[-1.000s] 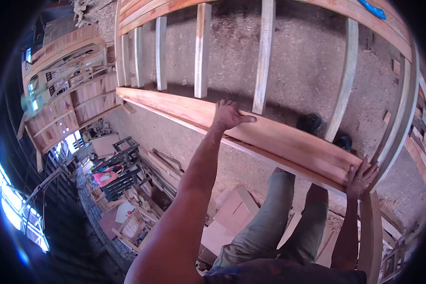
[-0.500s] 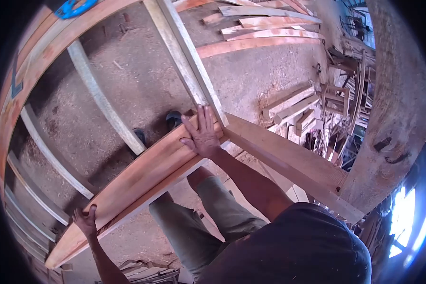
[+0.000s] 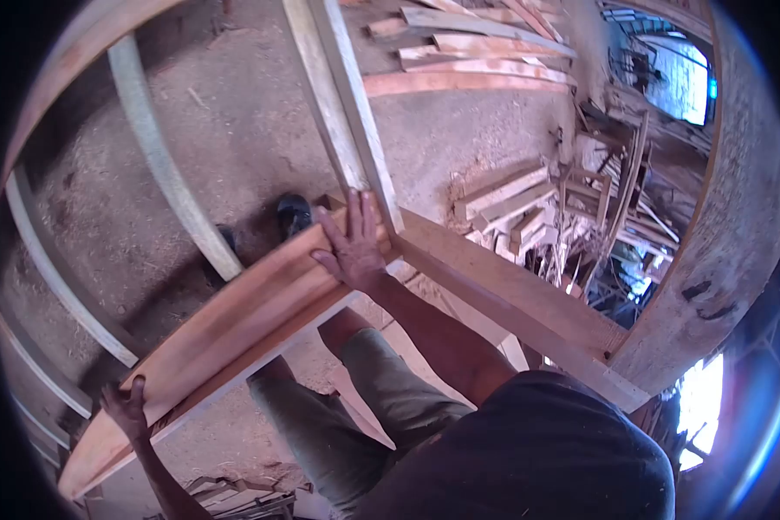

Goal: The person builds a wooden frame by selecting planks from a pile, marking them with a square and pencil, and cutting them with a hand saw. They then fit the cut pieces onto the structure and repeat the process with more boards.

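Note:
A long reddish plank (image 3: 243, 316) runs diagonally along the near side of a wooden frame with several pale crosspieces (image 3: 160, 156). My right hand (image 3: 354, 247) lies on the plank's right end, fingers spread, fingertips by the joint with a pale double crosspiece (image 3: 355, 113). Farther down the plank, my left hand (image 3: 127, 412) rests over its edge, with thumb and fingers apart. Below the plank a second board edge runs alongside, nearer my body.
A wide board (image 3: 511, 277) extends right from the corner to a thick knotted timber (image 3: 693, 251). Stacked planks (image 3: 485, 48) lie on the floor at the top, and cut blocks (image 3: 503, 195) sit near scrap wood. A dark shoe (image 3: 294, 212) shows beyond the plank.
The view has shifted, so the frame and hands appear farther left. The blue object at the top left has gone out of view. Both hands keep their places on the plank.

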`<state>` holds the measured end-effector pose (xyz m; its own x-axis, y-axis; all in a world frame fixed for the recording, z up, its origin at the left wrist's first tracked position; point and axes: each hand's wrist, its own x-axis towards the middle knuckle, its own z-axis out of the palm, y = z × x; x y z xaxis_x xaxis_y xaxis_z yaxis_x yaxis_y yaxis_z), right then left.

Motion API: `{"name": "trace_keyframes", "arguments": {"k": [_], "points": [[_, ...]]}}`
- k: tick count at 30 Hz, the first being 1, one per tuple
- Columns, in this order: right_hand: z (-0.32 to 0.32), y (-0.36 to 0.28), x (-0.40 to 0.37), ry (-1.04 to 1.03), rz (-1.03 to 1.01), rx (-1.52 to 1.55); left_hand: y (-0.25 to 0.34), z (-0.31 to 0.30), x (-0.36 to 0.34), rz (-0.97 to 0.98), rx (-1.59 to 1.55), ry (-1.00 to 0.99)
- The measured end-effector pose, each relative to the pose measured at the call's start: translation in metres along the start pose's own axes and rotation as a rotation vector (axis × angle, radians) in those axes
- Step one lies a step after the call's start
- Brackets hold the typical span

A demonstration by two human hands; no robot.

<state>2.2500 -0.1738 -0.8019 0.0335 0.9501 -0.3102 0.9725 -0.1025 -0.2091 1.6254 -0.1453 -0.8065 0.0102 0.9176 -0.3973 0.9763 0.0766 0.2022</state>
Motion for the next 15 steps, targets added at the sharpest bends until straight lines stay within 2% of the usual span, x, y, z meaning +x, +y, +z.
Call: {"name": "trace_keyframes", "arguments": {"k": [1,7,10,13,15], "points": [[0.0,0.0,0.004,0.006,-0.015,0.012,0.002,0.008,0.003,0.112,0.043,0.113],[-0.002,0.001,0.003,0.0,0.003,0.02,-0.002,0.009,0.003,0.07,0.031,-0.036],[0.0,0.003,0.002,0.01,-0.008,0.022,0.002,0.01,0.0,0.125,0.068,0.042],[-0.001,0.002,0.0,-0.063,0.041,-0.032,0.009,0.009,-0.004,0.161,0.088,0.145],[-0.007,0.005,0.0,-0.04,0.033,-0.087,0.011,0.005,0.002,0.043,-0.01,-0.074]]}}
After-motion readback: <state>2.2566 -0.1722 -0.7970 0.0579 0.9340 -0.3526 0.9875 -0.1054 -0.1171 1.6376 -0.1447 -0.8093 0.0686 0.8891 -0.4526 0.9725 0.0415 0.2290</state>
